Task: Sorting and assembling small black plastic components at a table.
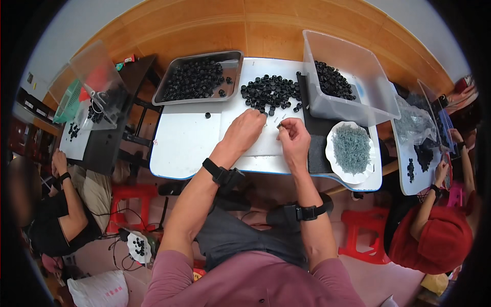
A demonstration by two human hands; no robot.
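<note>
My left hand [244,132] is closed over the white table, its fingertips beside the near edge of a loose pile of small black round caps [271,91]. What those fingers hold, if anything, is hidden. To its right, my right hand [294,144] pinches a small black cap [280,126] between thumb and forefinger. The two hands are apart, a short gap between their fingertips. A few thin, light pins [284,116] lie on the table between the hands and the pile. A scalloped white plate [333,166] heaped with thin grey-green pins [352,149] is right of my right hand.
A metal tray [235,77] of black caps stands back left; a clear plastic bin [353,110] with more caps stands back right, partly on a black mat [317,148]. One cap [207,115] lies alone. Co-workers sit at tables on both sides, near red stools [134,197].
</note>
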